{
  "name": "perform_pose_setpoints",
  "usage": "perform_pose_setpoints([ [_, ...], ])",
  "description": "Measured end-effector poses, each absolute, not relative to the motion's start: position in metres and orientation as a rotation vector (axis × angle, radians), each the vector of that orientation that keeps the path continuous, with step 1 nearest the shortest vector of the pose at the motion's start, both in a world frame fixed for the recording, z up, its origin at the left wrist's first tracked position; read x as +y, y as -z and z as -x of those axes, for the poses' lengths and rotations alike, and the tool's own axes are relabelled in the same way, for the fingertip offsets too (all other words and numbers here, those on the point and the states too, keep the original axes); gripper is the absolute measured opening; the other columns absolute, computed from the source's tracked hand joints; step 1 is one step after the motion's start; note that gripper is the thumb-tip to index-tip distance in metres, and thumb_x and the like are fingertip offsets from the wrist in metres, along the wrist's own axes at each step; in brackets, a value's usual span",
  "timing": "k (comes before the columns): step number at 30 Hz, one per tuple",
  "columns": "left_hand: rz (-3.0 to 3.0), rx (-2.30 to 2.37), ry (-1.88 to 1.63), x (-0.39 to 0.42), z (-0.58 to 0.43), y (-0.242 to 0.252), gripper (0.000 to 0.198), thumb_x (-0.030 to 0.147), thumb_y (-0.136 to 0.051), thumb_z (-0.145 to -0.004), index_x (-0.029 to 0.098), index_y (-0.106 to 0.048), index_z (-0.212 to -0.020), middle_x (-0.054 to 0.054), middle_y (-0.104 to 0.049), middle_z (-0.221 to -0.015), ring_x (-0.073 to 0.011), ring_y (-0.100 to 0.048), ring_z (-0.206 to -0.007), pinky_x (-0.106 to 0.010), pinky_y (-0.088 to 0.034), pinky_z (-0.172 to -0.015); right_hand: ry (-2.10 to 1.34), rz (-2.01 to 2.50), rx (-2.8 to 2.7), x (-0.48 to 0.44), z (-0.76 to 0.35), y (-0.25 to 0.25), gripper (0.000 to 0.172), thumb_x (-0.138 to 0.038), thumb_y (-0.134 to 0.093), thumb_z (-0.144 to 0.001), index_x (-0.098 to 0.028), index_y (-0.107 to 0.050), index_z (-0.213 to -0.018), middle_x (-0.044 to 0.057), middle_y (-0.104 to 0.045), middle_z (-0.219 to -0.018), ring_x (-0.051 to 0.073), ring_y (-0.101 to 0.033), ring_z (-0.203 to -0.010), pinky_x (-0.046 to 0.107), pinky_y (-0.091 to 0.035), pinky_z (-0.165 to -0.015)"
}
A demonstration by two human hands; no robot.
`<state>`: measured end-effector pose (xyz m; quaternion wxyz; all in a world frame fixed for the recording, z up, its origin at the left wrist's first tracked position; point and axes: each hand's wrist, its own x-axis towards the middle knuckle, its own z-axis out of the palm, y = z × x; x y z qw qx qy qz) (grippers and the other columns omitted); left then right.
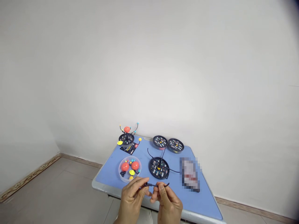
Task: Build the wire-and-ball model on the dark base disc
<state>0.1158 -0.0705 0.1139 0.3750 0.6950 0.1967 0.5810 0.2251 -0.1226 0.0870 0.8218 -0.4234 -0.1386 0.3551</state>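
Close to the table's front edge, my left hand pinches the ring-like end of a thin black rod. My right hand grips the same rod farther along, and its curved tip sticks out past my fingers. Just beyond my hands lies a round black base printed with small labels, with a yellow piece at its centre and several curved black arms rising from it. Left of it, near my left hand, a clear round tub holds red balls, a yellow ball and smaller coloured balls.
An assembled planet model stands at the far left on a black printed card. Two more round black bases sit at the back. A blurred-out flat item lies at the right of the blue table. Behind rises a white wall.
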Motion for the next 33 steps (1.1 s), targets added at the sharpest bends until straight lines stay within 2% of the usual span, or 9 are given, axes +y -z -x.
perform_pose_setpoints([
  [3, -1.799, 0.504, -1.455, -0.070, -0.116, -0.115, 0.021, 0.022, -0.064, -0.088, 0.025, -0.075, -0.106, -0.001, -0.072, -0.075, -0.0146, -0.070, -0.064, -0.022, -0.059, -0.065, -0.748, 0.913, -0.321, -0.123, -0.228, -0.088, 0.034, -0.044, -0.084, -0.063, -0.013, -0.075, -0.075, 0.003, -0.068, -0.056, 0.015, -0.056, -0.044, 0.030, -0.047, -0.048],
  [6, -1.785, 0.524, -1.507, -0.072, -0.117, -0.116, 0.018, 0.023, -0.062, -0.089, 0.023, -0.077, -0.100, 0.001, -0.067, -0.062, -0.0127, -0.065, -0.055, -0.021, -0.056, -0.060, -0.769, 0.936, -0.339, -0.122, -0.223, -0.088, 0.035, -0.045, -0.084, -0.062, -0.013, -0.074, -0.072, 0.002, -0.066, -0.053, 0.015, -0.055, -0.042, 0.029, -0.047, -0.049],
  [12, -1.704, 0.537, -1.421, -0.071, -0.120, -0.106, 0.017, 0.031, -0.064, -0.088, 0.023, -0.078, -0.091, -0.001, -0.067, -0.062, -0.0134, -0.063, -0.052, -0.022, -0.054, -0.055, -0.712, 0.966, -0.302, -0.121, -0.216, -0.093, 0.038, -0.051, -0.081, -0.065, -0.015, -0.072, -0.072, 0.000, -0.064, -0.052, 0.013, -0.051, -0.039, 0.027, -0.043, -0.043],
  [15, -1.608, 0.546, -1.182, -0.065, -0.119, -0.105, 0.030, 0.045, -0.061, -0.088, 0.021, -0.077, -0.099, -0.002, -0.067, -0.062, -0.0136, -0.062, -0.050, -0.025, -0.055, -0.058, -0.822, 1.011, -0.404, -0.123, -0.230, -0.104, 0.043, -0.055, -0.081, -0.062, -0.014, -0.070, -0.068, 0.000, -0.061, -0.053, 0.012, -0.049, -0.041, 0.025, -0.039, -0.039],
  [17, -1.490, 0.602, -1.034, -0.061, -0.119, -0.108, 0.044, 0.056, -0.057, -0.087, 0.019, -0.075, -0.102, -0.003, -0.067, -0.069, -0.0120, -0.060, -0.047, -0.025, -0.054, -0.053, -0.893, 1.041, -0.468, -0.125, -0.243, -0.114, 0.044, -0.056, -0.081, -0.062, -0.014, -0.068, -0.064, -0.001, -0.058, -0.054, 0.009, -0.045, -0.041, 0.022, -0.036, -0.038],
  [20, -1.389, 0.657, -0.903, -0.053, -0.121, -0.119, 0.056, 0.067, -0.062, -0.077, 0.013, -0.075, -0.083, -0.002, -0.061, -0.069, -0.0083, -0.052, -0.042, -0.020, -0.045, -0.039, -0.991, 1.067, -0.570, -0.127, -0.256, -0.128, 0.044, -0.056, -0.078, -0.065, -0.014, -0.064, -0.063, -0.003, -0.052, -0.051, 0.006, -0.036, -0.039, 0.019, -0.027, -0.036],
  [23, -1.340, 0.617, -0.704, -0.048, -0.123, -0.131, 0.054, 0.065, -0.072, -0.069, 0.011, -0.071, -0.066, 0.002, -0.052, -0.058, -0.0051, -0.043, -0.037, -0.018, -0.037, -0.034, -1.087, 1.083, -0.700, -0.125, -0.260, -0.135, 0.045, -0.056, -0.076, -0.067, -0.014, -0.062, -0.063, -0.007, -0.044, -0.045, 0.003, -0.024, -0.037, 0.018, -0.016, -0.036],
  [26, -1.228, 0.554, -0.513, -0.047, -0.122, -0.138, 0.047, 0.057, -0.078, -0.066, 0.010, -0.071, -0.064, 0.004, -0.049, -0.054, -0.0035, -0.038, -0.037, -0.017, -0.033, -0.034, -1.153, 1.097, -0.789, -0.121, -0.259, -0.137, 0.046, -0.057, -0.075, -0.067, -0.015, -0.059, -0.057, -0.010, -0.035, -0.041, 0.002, -0.015, -0.037, 0.019, -0.008, -0.038],
  [33, -1.022, 0.560, -0.397, -0.051, -0.121, -0.131, 0.038, 0.043, -0.087, -0.055, 0.011, -0.067, -0.062, 0.005, -0.048, -0.049, -0.0041, -0.036, -0.038, -0.017, -0.031, -0.033, -1.177, 1.142, -0.797, -0.115, -0.254, -0.123, 0.052, -0.065, -0.075, -0.062, -0.015, -0.059, -0.058, -0.010, -0.034, -0.040, 0.001, -0.015, -0.036, 0.019, -0.008, -0.038],
])
